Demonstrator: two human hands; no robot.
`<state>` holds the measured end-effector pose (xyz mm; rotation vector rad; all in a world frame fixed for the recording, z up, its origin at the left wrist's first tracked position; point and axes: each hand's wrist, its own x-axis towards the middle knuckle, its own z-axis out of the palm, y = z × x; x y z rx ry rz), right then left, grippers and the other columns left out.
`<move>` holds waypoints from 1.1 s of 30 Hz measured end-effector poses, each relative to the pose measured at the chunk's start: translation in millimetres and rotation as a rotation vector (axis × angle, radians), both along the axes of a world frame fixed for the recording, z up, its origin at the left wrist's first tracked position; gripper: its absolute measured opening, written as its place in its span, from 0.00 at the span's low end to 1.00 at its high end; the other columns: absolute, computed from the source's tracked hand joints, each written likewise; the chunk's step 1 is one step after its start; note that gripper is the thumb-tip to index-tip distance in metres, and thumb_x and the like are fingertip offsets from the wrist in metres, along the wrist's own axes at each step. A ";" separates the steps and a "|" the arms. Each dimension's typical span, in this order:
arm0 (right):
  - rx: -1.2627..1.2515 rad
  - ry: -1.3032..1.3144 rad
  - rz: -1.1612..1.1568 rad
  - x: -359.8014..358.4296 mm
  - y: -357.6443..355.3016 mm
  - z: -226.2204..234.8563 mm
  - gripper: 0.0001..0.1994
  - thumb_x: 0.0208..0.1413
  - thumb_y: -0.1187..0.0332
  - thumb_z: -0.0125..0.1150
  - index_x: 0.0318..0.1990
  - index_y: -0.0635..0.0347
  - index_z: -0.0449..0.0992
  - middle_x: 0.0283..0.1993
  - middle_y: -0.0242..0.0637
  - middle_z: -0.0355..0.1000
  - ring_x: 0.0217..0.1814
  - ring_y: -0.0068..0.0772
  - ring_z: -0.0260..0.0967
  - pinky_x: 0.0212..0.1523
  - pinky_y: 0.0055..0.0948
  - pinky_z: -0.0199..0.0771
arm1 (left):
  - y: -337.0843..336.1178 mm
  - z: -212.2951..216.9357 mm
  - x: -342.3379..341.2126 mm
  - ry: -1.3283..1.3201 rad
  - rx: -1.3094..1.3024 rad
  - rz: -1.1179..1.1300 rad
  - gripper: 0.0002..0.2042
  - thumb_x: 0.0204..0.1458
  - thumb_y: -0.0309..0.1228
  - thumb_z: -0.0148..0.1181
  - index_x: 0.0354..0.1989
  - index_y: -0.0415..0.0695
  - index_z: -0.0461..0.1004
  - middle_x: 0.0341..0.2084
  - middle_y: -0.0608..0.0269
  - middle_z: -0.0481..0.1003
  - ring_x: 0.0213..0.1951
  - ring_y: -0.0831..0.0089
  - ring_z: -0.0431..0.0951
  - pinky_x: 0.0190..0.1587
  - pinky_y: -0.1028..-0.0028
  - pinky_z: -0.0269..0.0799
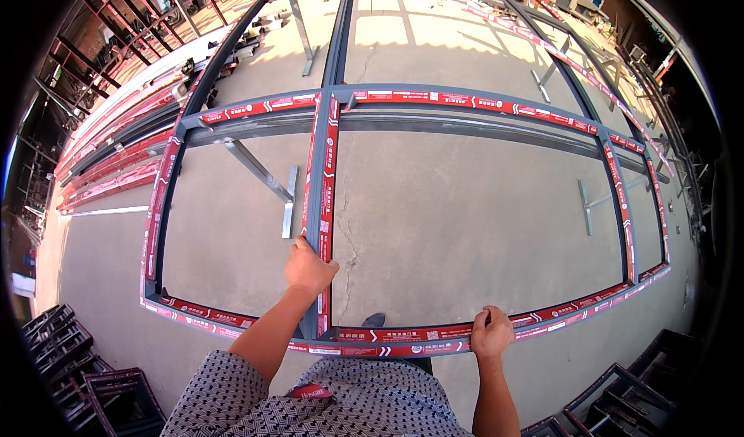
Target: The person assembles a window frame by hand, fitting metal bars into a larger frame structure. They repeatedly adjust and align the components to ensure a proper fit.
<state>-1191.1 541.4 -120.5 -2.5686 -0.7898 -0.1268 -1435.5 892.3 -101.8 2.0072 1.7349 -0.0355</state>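
A large grey metal window frame [465,104] wrapped in red protective tape lies flat on steel support rails above a concrete floor. My left hand [308,268] grips the frame's vertical middle bar [324,173] from the left side, a little above the near rail. My right hand [491,333] is closed over the near horizontal rail [403,336], to the right of where the middle bar joins it. Both forearms come up from the lower edge, over my patterned shirt.
Grey support rails [434,127] on stand legs [267,177] run under the frame. Long red-taped profiles [116,150] lie stacked at the left. Dark frame pieces pile up at the lower left [70,359] and lower right [620,398]. More frames stretch away at the far right [589,73].
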 end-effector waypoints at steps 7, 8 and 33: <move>-0.004 0.028 -0.055 -0.2 -0.2 -2.2 0.06 0.58 0.68 0.64 0.37 0.57 0.86 0.33 0.47 0.82 0.38 0.57 0.80 0.44 0.54 0.78 | 0.0 7.9 1.3 -0.002 0.004 -0.022 0.42 0.45 0.40 0.77 0.63 0.32 0.59 0.52 0.37 0.75 0.52 0.42 0.83 0.55 0.52 0.82; -0.003 0.023 -0.060 -0.3 -0.4 -1.7 0.06 0.58 0.68 0.64 0.37 0.57 0.86 0.34 0.47 0.82 0.38 0.56 0.80 0.44 0.54 0.79 | 0.0 5.7 0.9 -0.017 0.008 -0.025 0.42 0.45 0.40 0.77 0.63 0.32 0.59 0.53 0.37 0.75 0.52 0.42 0.83 0.55 0.52 0.82; 0.013 0.024 -0.055 -1.4 -1.8 -1.6 0.07 0.59 0.65 0.64 0.37 0.55 0.85 0.35 0.44 0.83 0.41 0.55 0.80 0.48 0.54 0.79 | 1.0 -3.9 -4.3 -0.063 0.006 -0.013 0.45 0.45 0.41 0.77 0.67 0.32 0.58 0.60 0.37 0.72 0.58 0.40 0.80 0.60 0.52 0.80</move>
